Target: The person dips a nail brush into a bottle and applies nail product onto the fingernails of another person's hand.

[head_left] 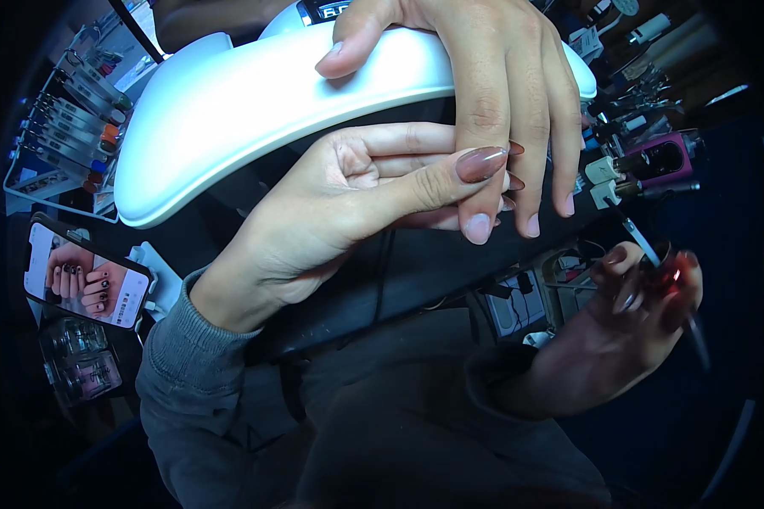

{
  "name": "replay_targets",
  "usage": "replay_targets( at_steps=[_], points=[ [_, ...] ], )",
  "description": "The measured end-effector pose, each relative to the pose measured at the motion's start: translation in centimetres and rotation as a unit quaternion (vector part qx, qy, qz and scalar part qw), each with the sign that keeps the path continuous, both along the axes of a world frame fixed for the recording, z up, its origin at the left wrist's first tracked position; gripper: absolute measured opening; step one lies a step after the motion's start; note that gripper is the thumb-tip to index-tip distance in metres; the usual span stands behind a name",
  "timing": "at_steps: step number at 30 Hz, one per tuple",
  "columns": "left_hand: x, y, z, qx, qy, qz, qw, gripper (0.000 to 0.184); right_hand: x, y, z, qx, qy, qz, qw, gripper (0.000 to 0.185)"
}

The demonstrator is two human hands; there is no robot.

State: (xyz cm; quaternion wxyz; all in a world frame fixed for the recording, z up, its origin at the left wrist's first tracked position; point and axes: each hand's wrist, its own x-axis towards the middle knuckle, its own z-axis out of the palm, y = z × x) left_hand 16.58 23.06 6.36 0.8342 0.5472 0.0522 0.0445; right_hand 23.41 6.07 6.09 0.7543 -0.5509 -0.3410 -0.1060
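My left hand is closed around a finger of another person's hand, thumb on top and fingertips beneath. That finger points toward me, its nail bare-looking; the hand rests palm down over a white nail lamp. Out to the right, my right hand grips a slim, pale, pen-like tool, probably a nail brush. Its upper end lies close to a small white bottle in the view; whether they touch is unclear. Reddish light falls on my right fingertips, which are slightly blurred.
At left, a phone displays painted nails, near a rack of bottles and clear jars. A purple device stands at right beside small bottles. A white power strip sits below the dark table's edge.
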Motion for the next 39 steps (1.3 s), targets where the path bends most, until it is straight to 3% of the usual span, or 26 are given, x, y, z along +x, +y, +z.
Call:
replay_targets(
  at_steps=[2,3,4,6,9,12,13,19,22,26,31,35,37,38,39],
  points=[
    [0.0,0.0,0.1,0.014,0.004,0.008,1.000,0.043,-0.4,-0.1,0.0,-0.032,-0.030,0.050,0.998,0.036],
    [0.0,0.0,0.1,0.014,0.006,0.007,1.000,0.043,0.2,-0.1,-0.5,-0.015,-0.079,0.115,0.990,0.027],
    [0.0,0.0,0.1,0.015,0.003,0.011,1.000,0.042,-0.7,0.0,-1.3,0.065,-0.020,0.157,0.985,0.020],
    [0.0,0.0,0.0,0.015,0.001,0.013,1.000,0.041,-0.9,0.2,-1.5,-0.002,-0.081,0.245,0.966,0.022],
    [0.0,0.5,-0.5,0.048,-0.013,0.021,0.999,0.038,-2.9,0.7,-1.9,-0.096,-0.103,0.151,0.978,0.025],
    [0.0,0.7,-0.6,0.053,-0.011,0.017,0.998,0.037,-2.2,0.4,-1.7,-0.161,-0.150,0.182,0.958,0.021],
    [0.0,0.8,-0.6,0.054,-0.012,0.016,0.998,0.037,-2.1,-0.3,-1.3,-0.176,-0.057,0.241,0.953,0.029],
    [0.0,1.2,-1.1,0.074,-0.019,0.027,0.997,0.033,-3.4,2.5,-3.3,-0.028,-0.071,0.118,0.990,0.032],
    [0.0,1.3,-1.0,0.059,-0.024,0.017,0.998,0.032,-2.5,1.7,-3.4,-0.092,-0.118,0.154,0.977,0.033],
    [0.0,1.3,-0.9,0.062,-0.021,0.017,0.998,0.032,-3.3,1.6,-2.3,-0.134,-0.077,0.117,0.981,0.031],
    [0.0,1.3,-0.8,0.058,-0.023,0.012,0.998,0.031,-2.2,1.6,-2.9,-0.185,-0.232,0.077,0.952,0.026],
    [0.0,1.3,-0.8,0.055,-0.018,0.012,0.998,0.030,-2.9,1.9,-3.1,-0.149,-0.193,0.044,0.969,0.026],
    [0.0,1.2,-0.8,0.057,-0.019,0.013,0.998,0.030,-2.6,1.4,-2.1,-0.230,-0.208,0.078,0.948,0.024],
    [0.0,1.2,-0.8,0.056,-0.022,0.016,0.998,0.030,-2.7,1.9,-2.5,-0.230,-0.208,0.079,0.948,0.024],
    [0.0,1.1,-0.9,0.056,-0.026,0.019,0.998,0.030,-3.0,2.8,-3.4,-0.147,-0.190,0.061,0.969,0.023]
  ],
)
